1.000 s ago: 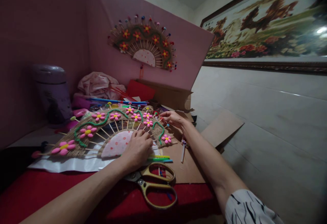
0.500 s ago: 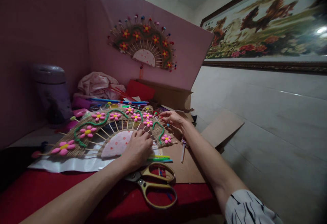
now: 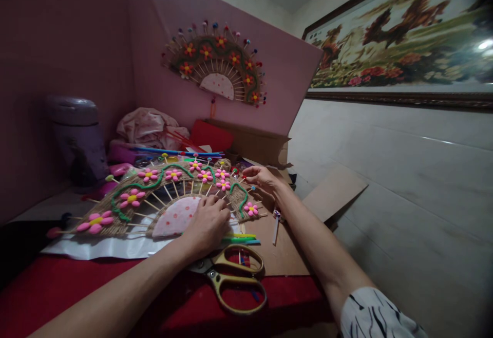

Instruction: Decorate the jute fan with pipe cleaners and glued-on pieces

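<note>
Now your left hand [image 3: 208,221] is resting palm-down, fingers bent, over the flowered fan [image 3: 175,217] lying on the bench [image 3: 292,297]; your right hand [image 3: 262,177] is curving its fingertips in at a red bead [image 3: 244,177]. Whether either is gripping, I can't tell.

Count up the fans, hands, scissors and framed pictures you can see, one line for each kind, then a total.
Fans: 2 (lower fan, upper fan)
Hands: 2 (left hand, right hand)
Scissors: 1
Framed picture: 1
Total: 6
</note>
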Demonstrator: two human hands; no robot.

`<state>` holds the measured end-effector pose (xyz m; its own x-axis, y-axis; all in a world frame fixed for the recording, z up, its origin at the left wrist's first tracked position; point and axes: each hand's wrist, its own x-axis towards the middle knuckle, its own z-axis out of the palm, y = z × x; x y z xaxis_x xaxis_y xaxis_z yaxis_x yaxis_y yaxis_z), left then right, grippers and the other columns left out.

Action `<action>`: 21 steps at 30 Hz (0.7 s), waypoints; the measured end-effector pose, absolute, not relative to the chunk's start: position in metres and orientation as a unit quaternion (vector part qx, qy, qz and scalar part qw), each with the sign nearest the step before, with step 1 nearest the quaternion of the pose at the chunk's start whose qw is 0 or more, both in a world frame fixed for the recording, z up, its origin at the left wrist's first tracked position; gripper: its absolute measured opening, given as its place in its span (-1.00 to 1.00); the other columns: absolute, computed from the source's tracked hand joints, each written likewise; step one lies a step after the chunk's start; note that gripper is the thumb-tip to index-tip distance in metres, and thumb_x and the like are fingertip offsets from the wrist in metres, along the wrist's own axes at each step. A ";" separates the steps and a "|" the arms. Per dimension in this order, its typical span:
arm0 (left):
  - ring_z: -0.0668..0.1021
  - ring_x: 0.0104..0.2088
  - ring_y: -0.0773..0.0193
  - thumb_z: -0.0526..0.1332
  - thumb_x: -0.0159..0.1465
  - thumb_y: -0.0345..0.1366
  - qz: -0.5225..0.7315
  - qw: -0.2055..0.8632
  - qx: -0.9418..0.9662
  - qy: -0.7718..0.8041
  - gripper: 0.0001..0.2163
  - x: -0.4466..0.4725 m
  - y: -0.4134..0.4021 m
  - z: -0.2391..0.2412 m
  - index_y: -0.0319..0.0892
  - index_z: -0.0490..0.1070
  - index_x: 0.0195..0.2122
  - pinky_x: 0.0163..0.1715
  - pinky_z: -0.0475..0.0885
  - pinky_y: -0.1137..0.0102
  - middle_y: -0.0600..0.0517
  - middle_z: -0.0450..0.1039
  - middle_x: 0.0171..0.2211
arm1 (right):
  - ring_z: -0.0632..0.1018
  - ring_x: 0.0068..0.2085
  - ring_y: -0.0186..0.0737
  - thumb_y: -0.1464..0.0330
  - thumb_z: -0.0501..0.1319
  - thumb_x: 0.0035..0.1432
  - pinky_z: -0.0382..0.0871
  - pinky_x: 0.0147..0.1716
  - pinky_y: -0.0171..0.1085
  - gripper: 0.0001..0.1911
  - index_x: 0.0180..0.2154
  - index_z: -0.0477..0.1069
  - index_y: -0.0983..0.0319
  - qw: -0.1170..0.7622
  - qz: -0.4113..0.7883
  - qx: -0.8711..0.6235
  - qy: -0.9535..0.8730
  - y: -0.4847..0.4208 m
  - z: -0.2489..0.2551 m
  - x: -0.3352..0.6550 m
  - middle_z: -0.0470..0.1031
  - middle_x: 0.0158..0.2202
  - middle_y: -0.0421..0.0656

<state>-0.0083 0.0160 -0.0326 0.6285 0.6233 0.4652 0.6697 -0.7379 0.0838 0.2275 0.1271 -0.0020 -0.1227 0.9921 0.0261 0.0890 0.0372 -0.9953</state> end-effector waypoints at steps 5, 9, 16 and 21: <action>0.32 -0.14 0.07 0.15 0.16 -0.35 -0.236 0.051 -0.901 -0.362 -0.93 -0.008 0.015 -0.032 -0.18 0.41 -0.38 -0.15 0.18 0.17 -0.05 0.41 -0.23 | 0.48 -0.40 -0.33 0.56 0.31 -0.30 0.33 -0.33 -0.30 -0.77 -0.45 0.47 0.27 0.460 0.468 -0.485 -0.578 0.126 0.000 0.226 0.51 -0.46 -0.19; 0.32 -0.13 0.08 0.15 0.16 -0.35 -0.233 0.049 -0.901 -0.362 -0.93 -0.008 0.015 -0.031 -0.18 0.41 -0.37 -0.14 0.17 0.17 -0.05 0.41 -0.23 | 0.46 -0.44 -0.35 0.55 0.33 -0.36 0.31 -0.34 -0.31 -0.78 -0.50 0.48 0.28 0.468 0.442 -0.491 -0.587 0.129 0.000 0.227 0.49 -0.51 -0.22; 0.32 -0.14 0.08 0.13 0.19 -0.33 -0.229 0.050 -0.901 -0.364 -0.90 -0.008 0.014 -0.030 -0.18 0.41 -0.38 -0.16 0.17 0.18 -0.06 0.41 -0.24 | 0.46 -0.46 -0.34 0.48 0.36 -0.40 0.33 -0.35 -0.30 -0.77 -0.51 0.48 0.27 0.479 0.420 -0.495 -0.590 0.128 -0.003 0.228 0.47 -0.52 -0.23; 0.32 -0.14 0.07 0.13 0.18 -0.34 -0.232 0.055 -0.902 -0.361 -0.91 -0.008 0.014 -0.031 -0.18 0.41 -0.37 -0.16 0.17 0.18 -0.06 0.41 -0.23 | 0.45 -0.47 -0.35 0.48 0.35 -0.41 0.32 -0.36 -0.29 -0.78 -0.52 0.47 0.27 0.483 0.410 -0.497 -0.593 0.127 -0.002 0.227 0.47 -0.53 -0.24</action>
